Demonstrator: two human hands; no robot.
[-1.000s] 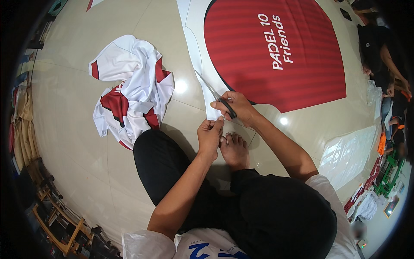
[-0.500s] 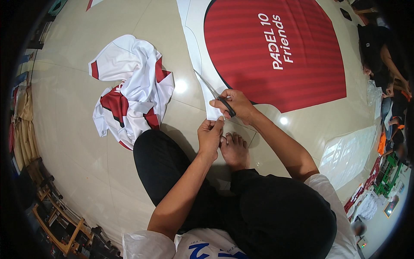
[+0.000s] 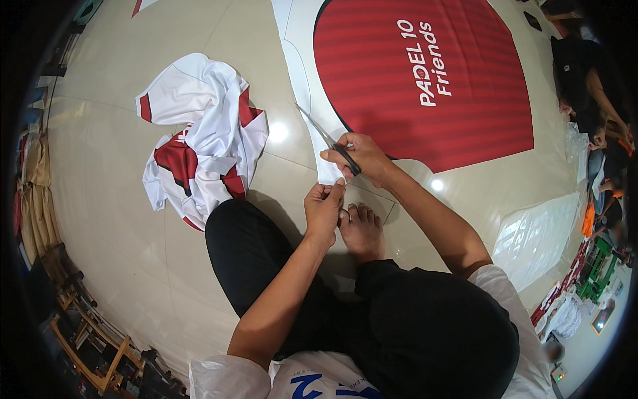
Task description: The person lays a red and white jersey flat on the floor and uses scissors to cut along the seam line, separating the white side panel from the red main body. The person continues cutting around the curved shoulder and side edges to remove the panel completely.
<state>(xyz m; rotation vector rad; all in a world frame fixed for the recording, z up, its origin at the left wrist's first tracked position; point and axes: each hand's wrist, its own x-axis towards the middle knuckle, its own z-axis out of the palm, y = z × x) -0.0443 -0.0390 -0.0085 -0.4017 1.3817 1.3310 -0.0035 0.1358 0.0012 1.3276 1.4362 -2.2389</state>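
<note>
My right hand (image 3: 365,159) grips black-handled scissors (image 3: 318,128), whose blades point away and to the left along the white margin of the fabric. My left hand (image 3: 324,207) pinches the near end of the narrow white fabric strip (image 3: 329,174), just below the scissors. This strip runs up beside a large red fabric panel (image 3: 425,126) with darker stripes, white lettering and a black-edged curve, lying flat on the floor. My bare foot (image 3: 362,233) rests close to my left hand.
To the left lies a crumpled heap of white and red fabric pieces (image 3: 212,126) on the glossy tiled floor (image 3: 119,219). A translucent sheet (image 3: 538,239) lies at the right. Other people (image 3: 591,86) sit along the right edge. Wooden frames (image 3: 93,352) stand at lower left.
My right hand and the scissors have shifted slightly to the left and away from me. My left hand stays almost in place, still pinching the strip's end.
</note>
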